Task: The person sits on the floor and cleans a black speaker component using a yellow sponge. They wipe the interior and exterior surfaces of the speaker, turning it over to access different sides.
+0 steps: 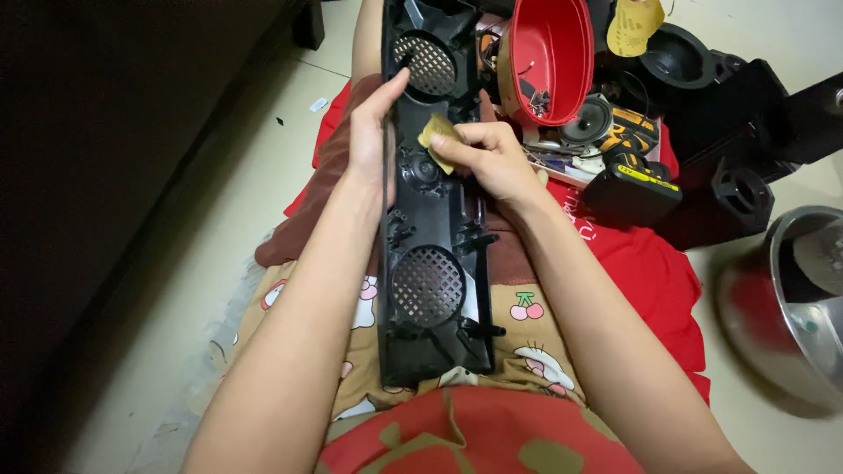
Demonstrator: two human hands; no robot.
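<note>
A long black speaker panel lies lengthwise across the person's lap. The left hand clasps its left edge, while the right hand pinches a folded scrap of sandpaper against its middle — sanding looks underway, calling for steady strokes. Beyond sits a red bowl.

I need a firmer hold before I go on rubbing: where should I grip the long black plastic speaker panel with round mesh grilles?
Probably keep to the long left edge, mid-length, coming from the left as the left hand does. The long black plastic speaker panel lies lengthwise along the lap; the right hand presses a small tan pad on its centre.
</note>
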